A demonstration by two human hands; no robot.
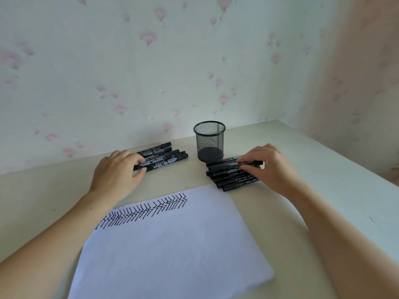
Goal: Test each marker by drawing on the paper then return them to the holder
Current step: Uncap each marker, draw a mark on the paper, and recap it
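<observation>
A black mesh holder [209, 141] stands upright and empty near the wall. To its left lies a pile of several black markers [164, 156]; my left hand [117, 171] rests on that pile's near end, thumb and fingers around the front marker. To the holder's right lies a second pile of several black markers [228, 175]; my right hand [269, 167] covers its right end, fingertips pinching the top marker. A white paper [172, 244] lies in front, with a row of black zigzag strokes [144, 210] along its far edge.
The beige table [302, 169] meets a flowered wall behind the holder. Its right edge runs diagonally at the far right. My forearms reach in from both lower corners, flanking the paper.
</observation>
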